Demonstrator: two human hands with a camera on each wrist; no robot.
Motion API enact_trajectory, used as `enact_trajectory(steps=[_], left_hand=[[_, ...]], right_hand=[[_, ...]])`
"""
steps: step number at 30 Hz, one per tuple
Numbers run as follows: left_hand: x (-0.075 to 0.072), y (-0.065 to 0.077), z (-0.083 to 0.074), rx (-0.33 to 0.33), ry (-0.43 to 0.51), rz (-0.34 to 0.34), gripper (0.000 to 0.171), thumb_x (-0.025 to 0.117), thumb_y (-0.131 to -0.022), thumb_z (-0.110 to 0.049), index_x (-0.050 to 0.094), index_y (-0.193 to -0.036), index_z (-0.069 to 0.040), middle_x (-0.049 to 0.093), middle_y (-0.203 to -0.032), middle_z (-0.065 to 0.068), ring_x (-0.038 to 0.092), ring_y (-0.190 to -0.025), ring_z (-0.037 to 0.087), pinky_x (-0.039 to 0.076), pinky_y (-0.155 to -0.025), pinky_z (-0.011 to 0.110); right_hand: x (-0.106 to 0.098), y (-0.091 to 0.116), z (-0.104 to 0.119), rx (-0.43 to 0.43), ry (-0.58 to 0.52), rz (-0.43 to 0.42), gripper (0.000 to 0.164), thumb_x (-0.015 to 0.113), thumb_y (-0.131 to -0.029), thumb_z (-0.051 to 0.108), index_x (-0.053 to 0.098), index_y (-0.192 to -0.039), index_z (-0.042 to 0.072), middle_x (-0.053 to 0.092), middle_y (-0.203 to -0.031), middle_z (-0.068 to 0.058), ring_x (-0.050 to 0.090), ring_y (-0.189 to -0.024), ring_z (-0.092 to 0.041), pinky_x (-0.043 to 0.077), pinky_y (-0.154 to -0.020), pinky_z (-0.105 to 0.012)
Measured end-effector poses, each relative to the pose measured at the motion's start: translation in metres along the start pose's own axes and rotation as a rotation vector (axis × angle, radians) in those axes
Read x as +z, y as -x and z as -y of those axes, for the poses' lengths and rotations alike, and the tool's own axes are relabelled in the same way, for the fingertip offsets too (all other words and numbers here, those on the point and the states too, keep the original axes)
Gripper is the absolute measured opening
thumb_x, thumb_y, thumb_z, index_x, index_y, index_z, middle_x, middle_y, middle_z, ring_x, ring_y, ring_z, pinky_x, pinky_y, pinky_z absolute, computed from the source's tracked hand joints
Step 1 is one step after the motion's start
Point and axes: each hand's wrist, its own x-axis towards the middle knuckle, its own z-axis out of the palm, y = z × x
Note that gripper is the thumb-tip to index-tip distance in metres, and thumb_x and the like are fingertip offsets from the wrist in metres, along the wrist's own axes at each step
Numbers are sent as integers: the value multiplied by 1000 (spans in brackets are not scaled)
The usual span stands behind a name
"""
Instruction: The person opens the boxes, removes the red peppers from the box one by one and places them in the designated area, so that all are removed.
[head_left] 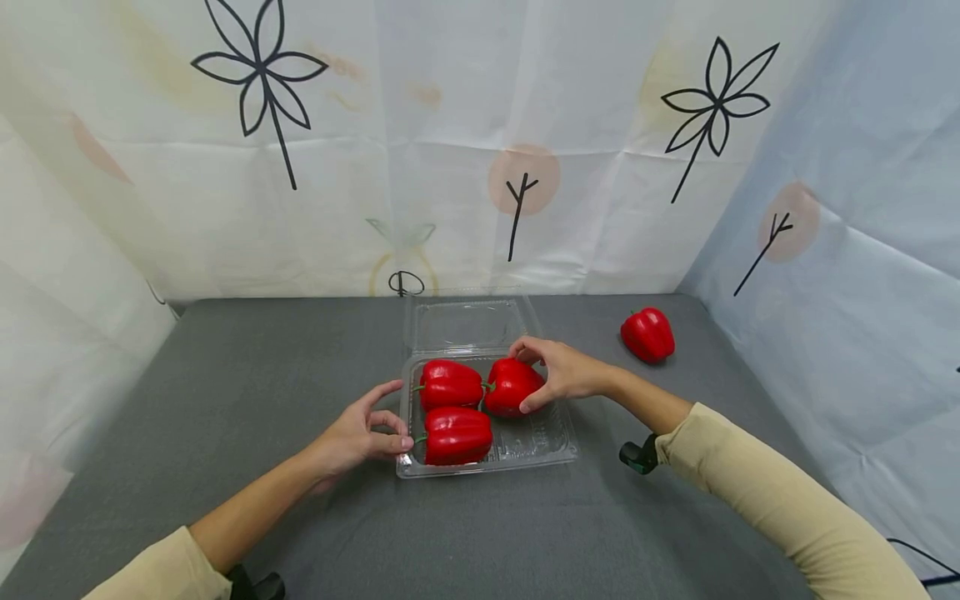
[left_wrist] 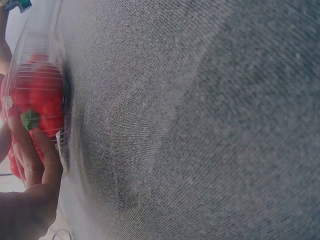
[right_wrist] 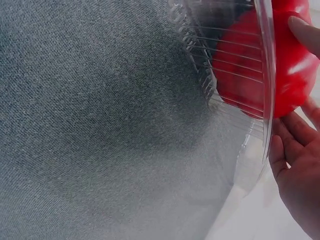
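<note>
The right hand's fingers curl round the held pepper [head_left: 512, 390], thumb at its near right side and fingers over the far side; this right hand [head_left: 570, 372] reaches in over the right edge of the clear box [head_left: 536, 451]. The held pepper is inside the box, its stem turned left, just beside the end of the back pepper [head_left: 450, 384]. Seen from the right wrist, it bulges above the rim.

The left hand [head_left: 352, 435] lightly pinches the left rim, thumb over the edge and fingers along the outer wall.

In the box, the back pepper and the front pepper [head_left: 458, 437] lie one before the other toward the left side, stems toward the left wall. Room is left in the front right corner, between the front pepper, the held pepper and the right wall, where the ribbed floor shows.

The lid [head_left: 472, 324] lies folded open behind the box, its far edge near the cloth wall [head_left: 450, 108]. The grey counter [head_left: 255, 392] spreads wide on the left side and in front of the box. On the right, beyond the forearm, a loose pepper [head_left: 648, 335] sits well apart from the box, near the counter's back right corner.
</note>
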Motion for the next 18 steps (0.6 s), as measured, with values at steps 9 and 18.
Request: enact_trajectory(steps=[9, 18], left_hand=[[0, 0, 0, -18, -6, -11, 91, 75, -88, -10, 15, -157, -11, 64, -95, 10, 65, -82, 23, 57, -84, 39], [-1, 0, -1, -18, -13, -14, 91, 74, -88, -9, 15, -157, -11, 64, -96, 10, 65, -82, 23, 57, -83, 38]], right_hand=[[-2, 1, 4, 0, -18, 22, 64, 80, -79, 23, 50, -134, 7, 60, -127, -9, 55, -118, -26, 53, -90, -38], [-13, 5, 7, -21, -65, -34, 64, 79, -79, 23, 52, -135, 6, 62, -125, -11, 58, -110, -29, 56, -84, -37]])
